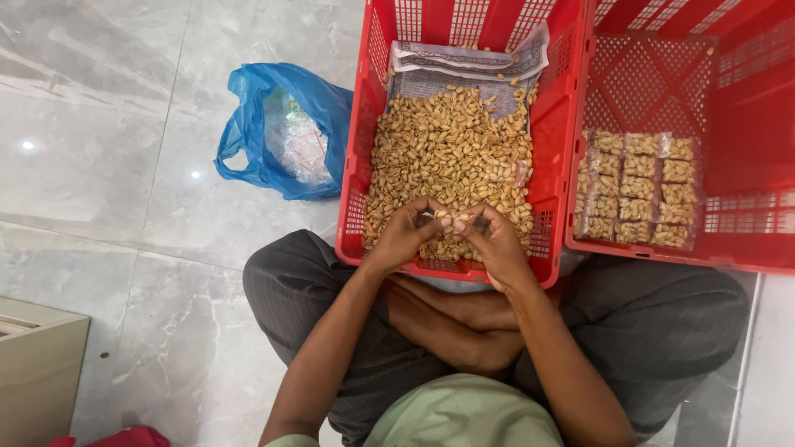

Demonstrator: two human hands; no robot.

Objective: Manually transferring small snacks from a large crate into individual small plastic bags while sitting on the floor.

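Head view: the left hand point(407, 233) and right hand point(497, 242) meet over the near edge of the red crate point(358, 165), fingertips pinched together on a few peanuts point(451, 217) just above the heap of peanuts point(451, 153) (which lies on a paper lining). A kernel looks light, hard, smooth and likely to slip, so a fingertip pinch across its short width suits it. The long axis of the held kernels cannot be told. A second red crate point(729, 232) holds packed bags point(638, 189).
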